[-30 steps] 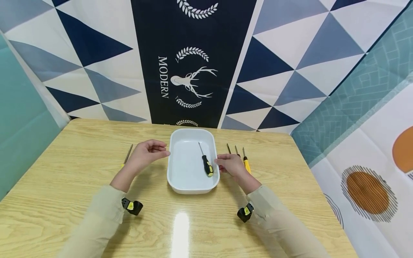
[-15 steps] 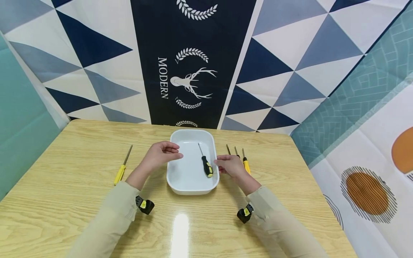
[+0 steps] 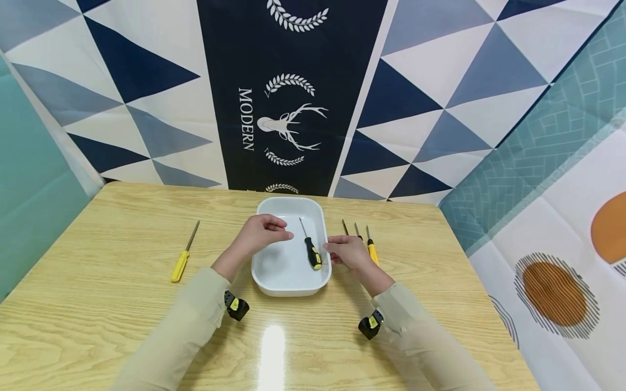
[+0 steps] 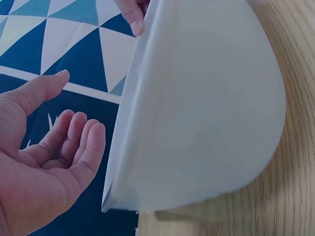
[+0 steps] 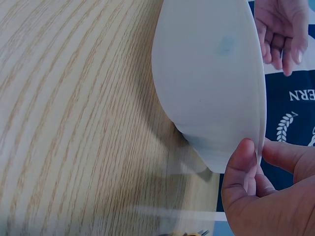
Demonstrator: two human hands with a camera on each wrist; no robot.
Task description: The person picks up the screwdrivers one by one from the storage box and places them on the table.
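A white plastic tray (image 3: 276, 274) stands on the table, with a black-and-yellow screwdriver (image 3: 313, 255) lying in its right half. My right hand (image 3: 349, 252) pinches the tray's right rim between thumb and fingers, and the right wrist view shows that pinch on the rim (image 5: 261, 123) up close. Over the left part of the tray is my left hand (image 3: 261, 234), fingers loosely bent and thumb apart. Nothing is between them; in the left wrist view this hand (image 4: 54, 157) stands apart from the tray wall (image 4: 211, 98).
A yellow-handled screwdriver (image 3: 181, 264) lies on the table to the left. Three more, one with a yellow handle (image 3: 373, 252), lie beyond the right hand, partly covered by it. Behind the table (image 3: 122, 233) rises a patterned cloth wall (image 3: 283, 65).
My left hand has moved right, from beside the tray's left rim to above its inside. The left yellow screwdriver, partly covered before, now shows whole. My right hand keeps its place on the rim.
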